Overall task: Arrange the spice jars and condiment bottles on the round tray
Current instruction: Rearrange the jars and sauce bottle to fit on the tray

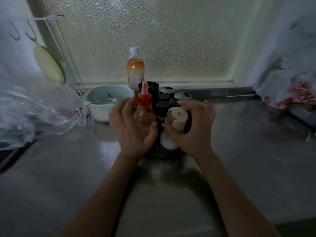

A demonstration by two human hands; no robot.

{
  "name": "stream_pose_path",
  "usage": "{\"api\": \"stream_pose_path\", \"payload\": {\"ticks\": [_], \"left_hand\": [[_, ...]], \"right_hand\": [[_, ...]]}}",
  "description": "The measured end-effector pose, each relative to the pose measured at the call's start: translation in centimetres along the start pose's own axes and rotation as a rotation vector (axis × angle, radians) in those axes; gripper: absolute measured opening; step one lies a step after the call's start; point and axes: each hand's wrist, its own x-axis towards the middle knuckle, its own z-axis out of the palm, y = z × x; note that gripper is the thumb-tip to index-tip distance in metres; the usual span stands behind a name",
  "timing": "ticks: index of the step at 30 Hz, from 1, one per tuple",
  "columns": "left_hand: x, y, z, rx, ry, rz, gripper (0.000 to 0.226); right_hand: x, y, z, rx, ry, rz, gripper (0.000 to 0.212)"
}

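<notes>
A grey counter [68,177] is stretching from the near edge to the frosted window [153,40] along its far edge, and the work is sitting at the middle of that far edge. At the far left corner a clear plastic bag [34,113] is slumping beside a pale bowl [104,101], with a white wire rack [68,53] rising behind them; at the far right corner a printed bag [290,82] is lying. A tall orange bottle [135,69] is standing upright against the far edge, seemingly just behind the cluster. The round tray [164,153] is mostly hidden, only a dark rim showing below the hands, and it is already looking crowded: several dark-lidded spice jars [163,106] and two silver-topped ones [182,96] are standing close together on its far side. The left hand [131,127] is curling around a clear squeeze bottle [145,115] with a red nozzle cap, holding it upright at the tray's left side. The right hand [193,127] is gripping a beige-lidded jar [176,118] with white contents, which is tilting toward the near edge. Most pieces appear placed; these two are probably still being settled, and whether the orange bottle belongs on the tray cannot be told.
</notes>
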Motion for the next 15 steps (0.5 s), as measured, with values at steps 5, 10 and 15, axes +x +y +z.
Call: {"api": "stream_pose_path", "payload": {"ticks": [5, 10, 15], "left_hand": [[-0.2, 2.7, 0.4, -0.129, -0.299, 0.261, 0.071], [0.2, 3.7, 0.2, -0.129, -0.549, 0.125, 0.09], [-0.3, 4.6, 0.5, -0.212, -0.548, -0.039, 0.102]], "right_hand": [[0.4, -0.6, -0.2, 0.467, 0.176, 0.164, 0.062], [0.3, -0.2, -0.4, 0.596, 0.153, 0.221, 0.061], [1.2, 0.8, -0.9, 0.615, 0.246, 0.308, 0.031]]}}
